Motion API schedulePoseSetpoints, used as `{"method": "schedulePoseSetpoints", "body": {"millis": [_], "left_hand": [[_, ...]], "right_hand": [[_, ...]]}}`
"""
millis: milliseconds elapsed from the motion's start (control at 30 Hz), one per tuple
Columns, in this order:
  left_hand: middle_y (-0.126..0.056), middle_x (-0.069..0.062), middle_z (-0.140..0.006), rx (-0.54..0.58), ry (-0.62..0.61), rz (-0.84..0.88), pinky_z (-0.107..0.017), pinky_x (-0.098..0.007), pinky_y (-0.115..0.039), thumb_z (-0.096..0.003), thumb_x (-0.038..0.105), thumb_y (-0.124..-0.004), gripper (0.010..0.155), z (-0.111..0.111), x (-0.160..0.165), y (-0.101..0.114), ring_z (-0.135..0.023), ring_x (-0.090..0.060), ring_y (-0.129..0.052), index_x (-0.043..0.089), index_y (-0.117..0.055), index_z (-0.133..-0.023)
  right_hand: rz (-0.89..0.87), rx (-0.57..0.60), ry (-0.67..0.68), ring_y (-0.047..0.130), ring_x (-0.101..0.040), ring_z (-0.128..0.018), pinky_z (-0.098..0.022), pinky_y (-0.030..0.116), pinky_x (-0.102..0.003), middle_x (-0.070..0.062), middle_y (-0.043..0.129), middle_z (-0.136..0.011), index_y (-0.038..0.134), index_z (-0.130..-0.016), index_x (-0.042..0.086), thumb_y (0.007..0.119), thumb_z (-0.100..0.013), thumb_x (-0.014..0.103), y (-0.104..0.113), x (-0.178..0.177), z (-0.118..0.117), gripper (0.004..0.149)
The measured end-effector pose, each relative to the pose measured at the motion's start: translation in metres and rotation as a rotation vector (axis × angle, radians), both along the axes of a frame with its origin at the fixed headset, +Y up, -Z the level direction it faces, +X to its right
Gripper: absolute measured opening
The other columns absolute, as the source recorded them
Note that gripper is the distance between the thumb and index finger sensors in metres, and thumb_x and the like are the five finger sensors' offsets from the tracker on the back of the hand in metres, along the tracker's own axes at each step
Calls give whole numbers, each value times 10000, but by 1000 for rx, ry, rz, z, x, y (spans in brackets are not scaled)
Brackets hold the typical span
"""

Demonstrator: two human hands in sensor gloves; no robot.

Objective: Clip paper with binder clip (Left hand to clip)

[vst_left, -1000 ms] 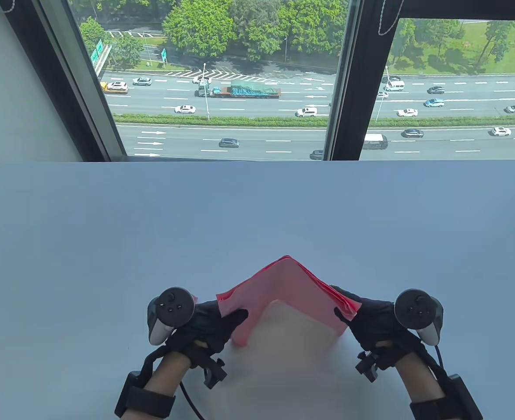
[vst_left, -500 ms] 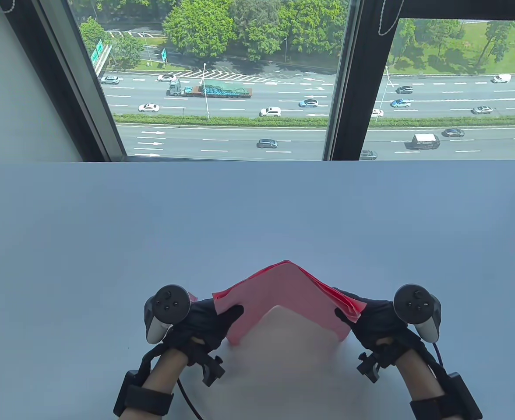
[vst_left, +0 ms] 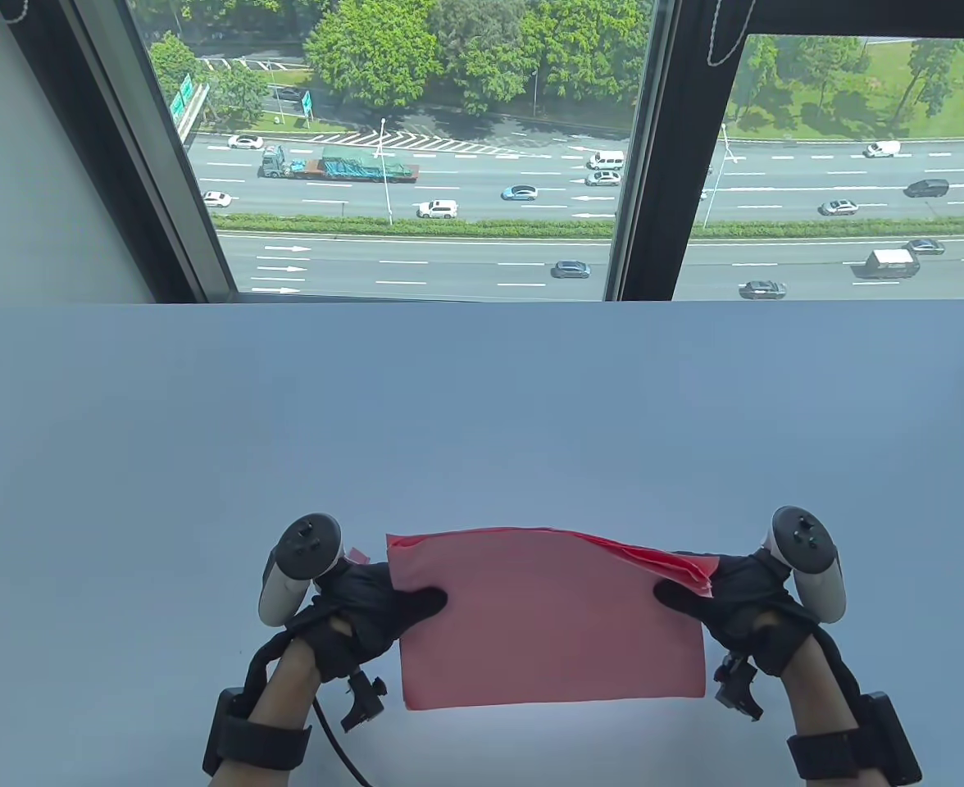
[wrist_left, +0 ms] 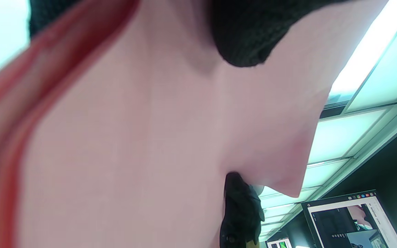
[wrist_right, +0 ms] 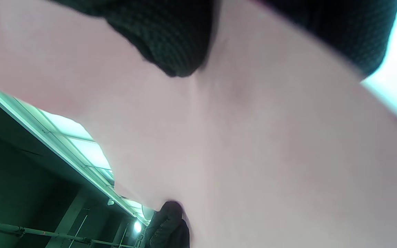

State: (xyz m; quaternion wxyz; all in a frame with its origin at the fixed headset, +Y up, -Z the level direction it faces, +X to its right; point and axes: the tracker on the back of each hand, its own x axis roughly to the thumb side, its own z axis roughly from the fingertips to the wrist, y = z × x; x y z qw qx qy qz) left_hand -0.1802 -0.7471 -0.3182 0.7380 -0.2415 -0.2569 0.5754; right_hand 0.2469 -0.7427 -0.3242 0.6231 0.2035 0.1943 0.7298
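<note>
A stack of pink paper sheets (vst_left: 547, 615) is held upright above the table (vst_left: 482, 410), near its front edge. My left hand (vst_left: 384, 602) grips the stack's left edge, thumb on the near face. My right hand (vst_left: 720, 602) grips the right edge, thumb on the near face; the sheets fan apart a little at the top right corner. The paper fills the left wrist view (wrist_left: 133, 144) and the right wrist view (wrist_right: 253, 155), with a gloved thumb pressed on it in each. No binder clip shows in any view.
The pale table runs back to a large window (vst_left: 416, 147) over a road. A monitor (wrist_left: 350, 220) and ceiling lights (wrist_left: 357, 69) show past the paper in the left wrist view.
The paper was bent into a peak between my hands. Both hands have moved apart and the stack is now pulled flat and upright.
</note>
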Motion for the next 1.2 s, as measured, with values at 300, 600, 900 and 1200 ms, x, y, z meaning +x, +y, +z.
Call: {"method": "schedulePoseSetpoints", "body": {"millis": [300, 600, 900, 1200], "left_hand": [[-1030, -79, -743, -10, -9, -1, -387, -470, -872, -481, 324, -749, 511, 0, 6, -2, -501, -287, -1086, 177, -813, -967], [-1038, -67, -715, 42, 151, 105, -357, -453, -876, -475, 322, -747, 503, -2, -6, 1, -443, -266, -1088, 197, -835, -954], [-1035, -56, -724, 67, 249, 237, -360, -448, -877, -476, 331, -741, 506, -1, -9, 5, -448, -258, -1087, 214, -825, -961], [-1022, -55, -753, 79, 229, 253, -381, -452, -874, -481, 340, -735, 511, 7, 7, 6, -482, -267, -1082, 229, -806, -976]], "right_hand": [[29, 15, -123, 1043, -347, -489, -442, 802, -551, -101, 1027, -679, 839, -919, 162, 855, -449, 274, -7, 4, -3, 484], [59, 11, -250, 959, -433, -626, -473, 752, -594, -168, 872, -880, 494, -1101, 178, 827, -452, 562, -13, 15, -2, 824], [41, -22, -243, 908, -467, -685, -480, 739, -606, -199, 751, -978, 311, -1110, 127, 759, -434, 702, -20, 10, -1, 994], [64, -36, -159, 896, -488, -687, -475, 731, -619, -230, 738, -977, 336, -1100, 75, 674, -447, 714, -22, -16, 7, 974]]}}
